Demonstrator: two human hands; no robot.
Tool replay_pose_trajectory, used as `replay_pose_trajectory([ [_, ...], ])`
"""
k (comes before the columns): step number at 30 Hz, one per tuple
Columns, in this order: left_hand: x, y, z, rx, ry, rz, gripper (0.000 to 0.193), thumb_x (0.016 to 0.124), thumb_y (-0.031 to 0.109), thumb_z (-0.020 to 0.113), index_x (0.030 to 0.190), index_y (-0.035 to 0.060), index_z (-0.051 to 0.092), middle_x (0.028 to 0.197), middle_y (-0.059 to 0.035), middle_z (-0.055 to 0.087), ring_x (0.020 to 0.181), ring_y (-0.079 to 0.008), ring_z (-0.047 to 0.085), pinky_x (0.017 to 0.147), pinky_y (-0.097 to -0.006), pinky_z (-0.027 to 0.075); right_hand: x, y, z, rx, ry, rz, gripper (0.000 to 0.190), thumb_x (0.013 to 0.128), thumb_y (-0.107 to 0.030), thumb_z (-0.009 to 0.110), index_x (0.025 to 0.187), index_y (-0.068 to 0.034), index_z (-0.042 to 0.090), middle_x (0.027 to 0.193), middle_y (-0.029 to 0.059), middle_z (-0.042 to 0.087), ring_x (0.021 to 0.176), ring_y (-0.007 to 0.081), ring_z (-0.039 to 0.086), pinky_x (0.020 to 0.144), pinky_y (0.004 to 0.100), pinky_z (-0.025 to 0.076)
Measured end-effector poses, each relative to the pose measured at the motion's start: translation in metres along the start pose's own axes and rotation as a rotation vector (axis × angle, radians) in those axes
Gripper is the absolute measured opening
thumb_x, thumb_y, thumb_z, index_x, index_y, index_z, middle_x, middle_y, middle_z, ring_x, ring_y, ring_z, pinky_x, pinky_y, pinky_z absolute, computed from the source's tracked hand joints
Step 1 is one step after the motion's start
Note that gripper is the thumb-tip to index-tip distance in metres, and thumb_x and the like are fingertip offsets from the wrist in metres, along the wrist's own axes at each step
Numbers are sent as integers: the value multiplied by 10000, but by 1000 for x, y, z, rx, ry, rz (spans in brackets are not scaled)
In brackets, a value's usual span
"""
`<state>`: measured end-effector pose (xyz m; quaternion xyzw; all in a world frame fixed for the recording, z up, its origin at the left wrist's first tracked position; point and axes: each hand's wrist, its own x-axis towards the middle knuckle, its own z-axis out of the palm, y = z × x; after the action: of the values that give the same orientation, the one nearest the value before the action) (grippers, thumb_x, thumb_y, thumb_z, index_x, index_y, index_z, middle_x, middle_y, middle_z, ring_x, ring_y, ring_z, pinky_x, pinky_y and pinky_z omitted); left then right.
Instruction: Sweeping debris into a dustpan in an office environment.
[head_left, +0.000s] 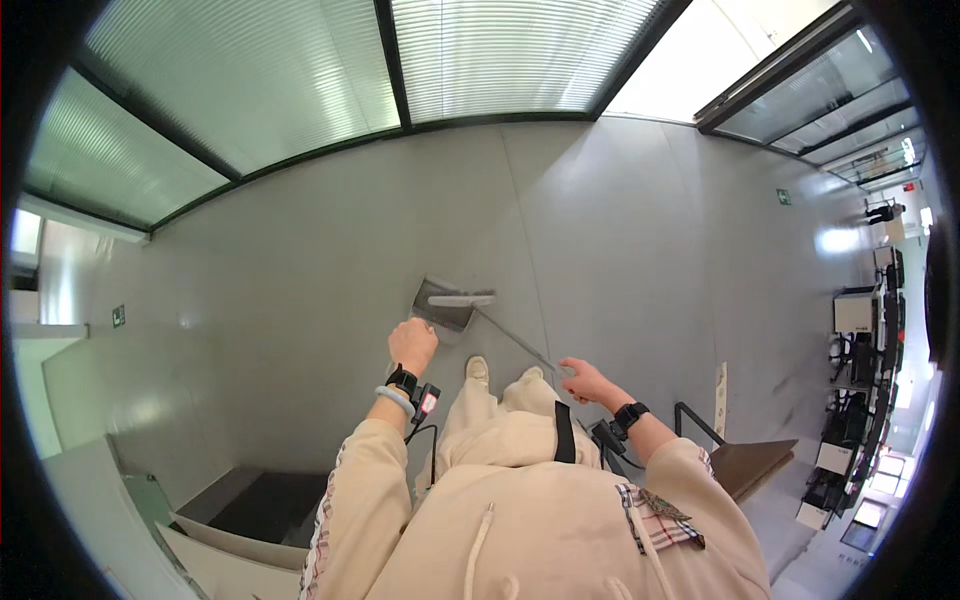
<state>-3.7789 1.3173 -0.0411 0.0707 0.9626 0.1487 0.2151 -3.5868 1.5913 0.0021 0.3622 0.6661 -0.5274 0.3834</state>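
In front of my feet, a grey dustpan (442, 318) rests on the floor, its mouth towards the right. A broom (462, 301) with a pale head lies across it, the dark bristles reaching past the pan's right edge. My left hand (414, 346) is curled into a fist just above the pan's near left corner; the pan's handle is hidden beneath it. My right hand (591, 381) grips the upper end of the thin grey broom handle (517, 340), which slants down and left to the head. Both wrists carry black straps with small devices.
Ribbed glass panels (315, 75) in black frames line the far side, with a bright opening (667, 67). A dark box (255, 510) stands at lower left. On the right are a brown board (750, 465), desks with equipment (855, 311) and a distant person (885, 214).
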Motion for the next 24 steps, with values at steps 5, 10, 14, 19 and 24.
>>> replay_pose_trajectory([
  [5, -2, 1, -4, 30, -12, 5, 187, 729, 235, 586, 788, 81, 674, 775, -158, 636, 770, -315, 616, 687, -394, 492, 15, 10, -1, -17, 124, -50, 487, 727, -15, 507, 1200, -50, 396, 551, 38, 456, 417, 129, 429, 353, 275, 335],
  [10, -1, 1, 0, 10, 1, 10, 190, 732, 248, 585, 787, 89, 672, 761, -142, 637, 747, -311, 615, 680, -392, 491, 36, 4, -14, -6, 124, 7, 498, 731, -25, 507, 1200, -44, 341, 532, 74, 482, 404, 164, 457, 349, 299, 347],
  [14, -2, -5, 3, 18, 13, 14, 193, 726, 260, 596, 770, 86, 668, 729, -139, 632, 715, -313, 612, 657, -392, 489, 42, -1, -16, 108, 44, 69, 490, 740, -5, 495, 1200, -13, 326, 555, 86, 494, 418, 174, 469, 355, 307, 347],
  [19, -2, 1, -2, 19, -20, -14, 209, 734, 280, 596, 774, 90, 673, 740, -140, 633, 748, -313, 610, 660, -397, 485, 36, -22, -47, 194, 32, 122, 461, 735, 11, 493, 1174, 32, 352, 583, 102, 493, 426, 165, 468, 353, 310, 351],
  [24, 5, 23, -5, 5, -49, -26, 228, 731, 323, 609, 775, 109, 676, 738, -118, 638, 726, -309, 613, 647, -390, 482, 57, 0, -81, 317, 81, 46, 444, 735, 13, 491, 1161, 55, 371, 589, 104, 489, 428, 155, 464, 354, 309, 358],
])
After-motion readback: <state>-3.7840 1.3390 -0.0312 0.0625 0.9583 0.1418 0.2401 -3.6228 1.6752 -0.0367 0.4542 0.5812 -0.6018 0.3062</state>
